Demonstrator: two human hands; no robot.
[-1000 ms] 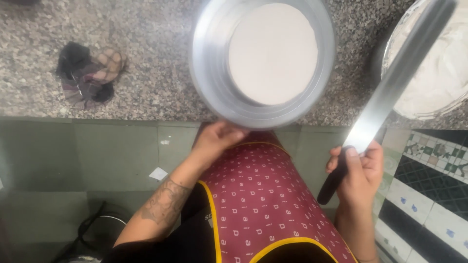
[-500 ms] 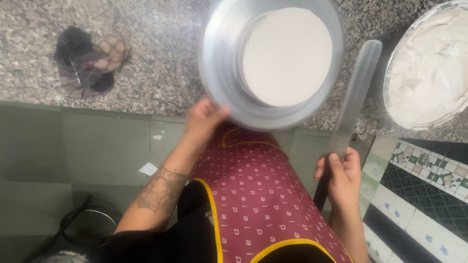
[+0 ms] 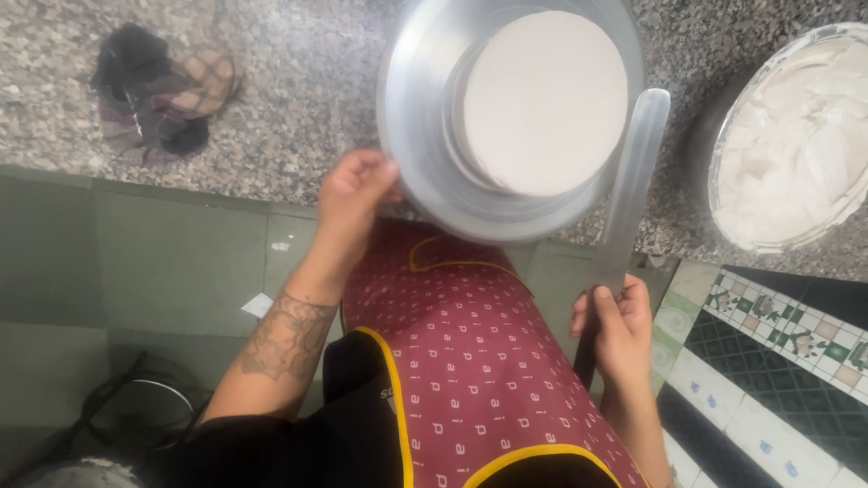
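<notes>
Speckled granite counter (image 3: 298,108), green tiled floor (image 3: 163,262)

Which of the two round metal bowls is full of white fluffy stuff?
The metal bowl at the right edge is, heaped with white cream. The round metal pan that the left hand holds has only a flat white disc inside.
</notes>
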